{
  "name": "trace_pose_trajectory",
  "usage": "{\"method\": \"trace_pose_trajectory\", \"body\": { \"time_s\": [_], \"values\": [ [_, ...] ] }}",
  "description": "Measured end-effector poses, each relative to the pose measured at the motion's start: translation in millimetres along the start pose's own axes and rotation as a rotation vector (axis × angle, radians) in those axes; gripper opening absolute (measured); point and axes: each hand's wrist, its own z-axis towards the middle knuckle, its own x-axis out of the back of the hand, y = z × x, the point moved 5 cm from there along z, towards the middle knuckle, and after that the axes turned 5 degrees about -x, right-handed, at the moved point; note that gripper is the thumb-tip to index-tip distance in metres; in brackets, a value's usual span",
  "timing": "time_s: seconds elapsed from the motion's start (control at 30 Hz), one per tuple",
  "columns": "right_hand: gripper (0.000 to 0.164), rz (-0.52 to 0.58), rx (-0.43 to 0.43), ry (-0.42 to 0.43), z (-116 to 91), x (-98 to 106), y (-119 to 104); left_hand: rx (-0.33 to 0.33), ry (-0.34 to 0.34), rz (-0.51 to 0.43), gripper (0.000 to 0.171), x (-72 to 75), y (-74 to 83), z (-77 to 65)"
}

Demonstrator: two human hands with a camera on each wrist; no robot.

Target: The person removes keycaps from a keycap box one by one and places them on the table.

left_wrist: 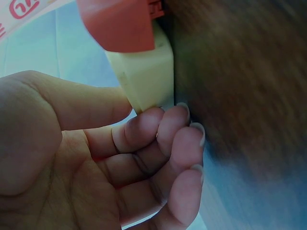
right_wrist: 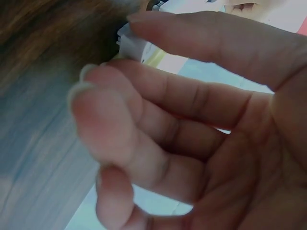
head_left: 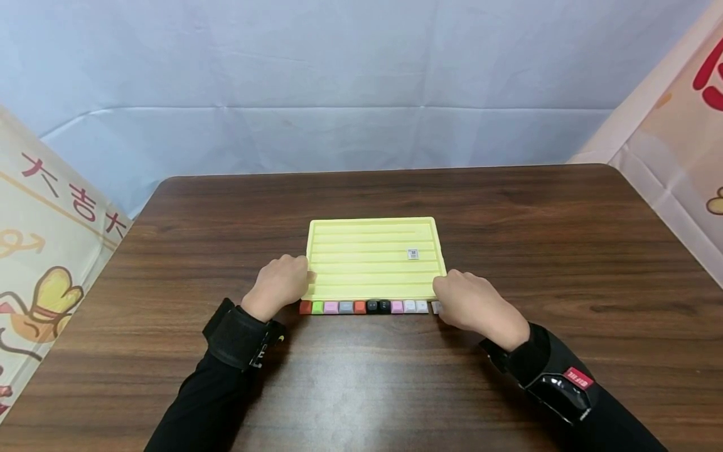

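Observation:
A pale yellow ridged tray (head_left: 361,260) lies on the table, and a row of coloured keycaps (head_left: 346,307) runs along its near edge. My left hand (head_left: 279,280) pinches the tray's left side between thumb and curled fingers. Right above those fingers, the left wrist view shows a red keycap (left_wrist: 122,26) at the tray's end. By the near right corner, my right hand (head_left: 471,301) has thumb and index finger on a white keycap (right_wrist: 133,45), at the right end of the row and slightly apart from the others. The hand partly hides this keycap in the head view.
The dark wooden table (head_left: 361,389) extends around the tray on every side. Behind it hangs a light blue cloth (head_left: 339,75). Printed cloths border the left (head_left: 51,263) and right sides. A small printed label (head_left: 413,254) is on the tray.

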Motion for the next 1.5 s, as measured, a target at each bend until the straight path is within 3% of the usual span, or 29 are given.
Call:
{"method": "trace_pose_trajectory", "body": {
  "time_s": [1.23, 1.5],
  "values": [
    [0.008, -0.006, 0.015, 0.008, 1.3, -0.7, -4.4, 0.003, 0.0, 0.005, 0.03, -1.0, 0.1, 0.4],
    [0.007, 0.027, 0.0, -0.025, -1.3, 3.9, -2.1, -0.006, 0.009, 0.001, 0.03, -0.1, 0.5, -0.7]
  ]
}}
